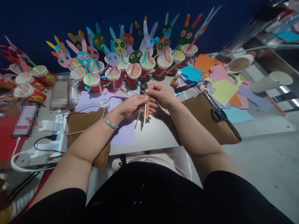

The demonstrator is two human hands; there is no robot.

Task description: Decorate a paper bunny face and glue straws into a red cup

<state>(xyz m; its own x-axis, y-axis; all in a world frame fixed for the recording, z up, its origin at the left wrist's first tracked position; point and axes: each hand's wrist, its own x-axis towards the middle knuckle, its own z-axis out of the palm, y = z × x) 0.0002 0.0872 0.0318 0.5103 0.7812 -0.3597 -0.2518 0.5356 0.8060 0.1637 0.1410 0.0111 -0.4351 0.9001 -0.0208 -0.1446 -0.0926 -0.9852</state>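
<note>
Over the near edge of the table, my two hands meet in front of me. My left hand [134, 105], with a bangle at the wrist, is closed with its thumb on several thin strips [145, 112], white, grey and orange, which hang down past the fingers. My right hand [160, 94] pinches at the upper end of these strips, its thumb and fingertip together. A small black object [143, 86] shows just beyond the fingertips; its kind is unclear. Purple paper [123, 135] lies under my left hand.
Red paper cups [113, 79] with paper rabbit heads on straws stand along the back. Scissors [218, 113] rest on a brown pad [203, 119] at right, beside coloured paper [223, 88]. A power strip [58, 135] with cables and another brown pad [80, 123] are at left.
</note>
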